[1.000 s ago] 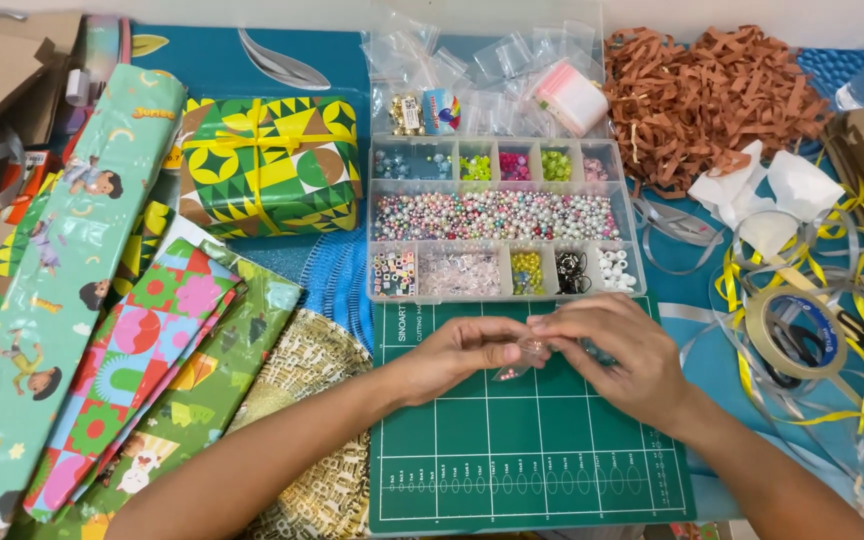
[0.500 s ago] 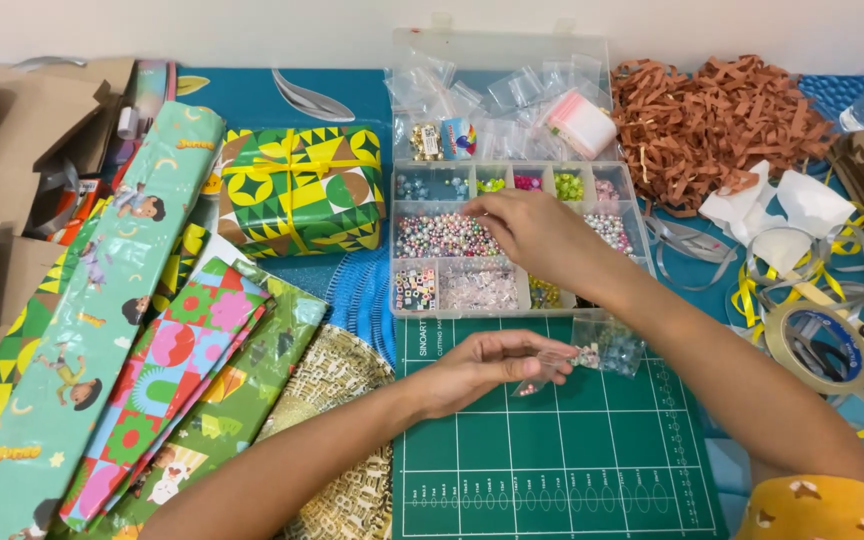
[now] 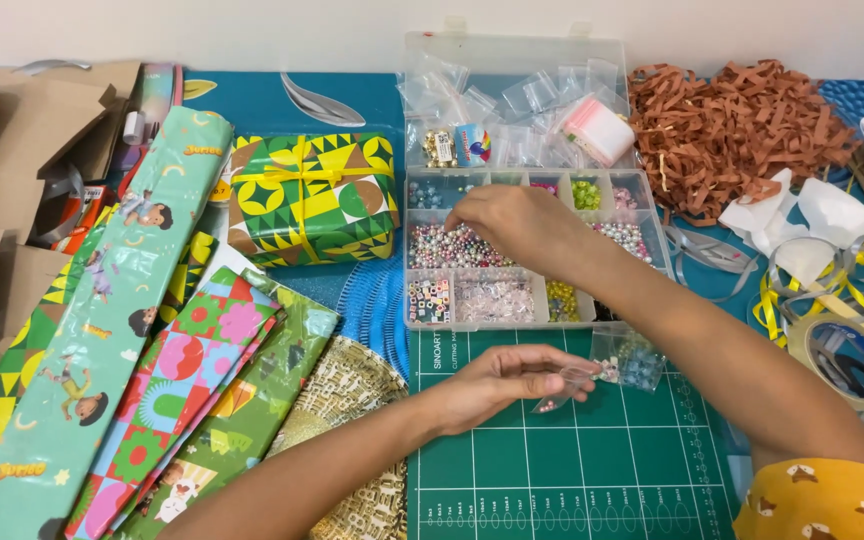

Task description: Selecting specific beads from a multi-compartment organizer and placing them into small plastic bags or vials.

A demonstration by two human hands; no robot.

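Closest in, the green cutting mat (image 3: 572, 470) takes up the near centre, and everything sits around it. Over the mat's upper half the left hand (image 3: 497, 382) hangs with fingers pinched on a small clear bag (image 3: 564, 390), a few pink beads showing at its lower corner. Just right of that, a second little bag of bluish beads (image 3: 632, 362) lies on the mat's top edge. Left of the mat, folded sheets of wrapping paper (image 3: 182, 380) fan out. Touching the mat's far edge is the clear bead box (image 3: 527, 300); the right hand (image 3: 512, 222) is over its middle row of pearly beads (image 3: 447, 246), fingertips curled down into them, though I cannot tell whether they have one. Beyond the mat to the left, a wrapped green gift (image 3: 312, 195); far right, brown paper shred (image 3: 742, 125).
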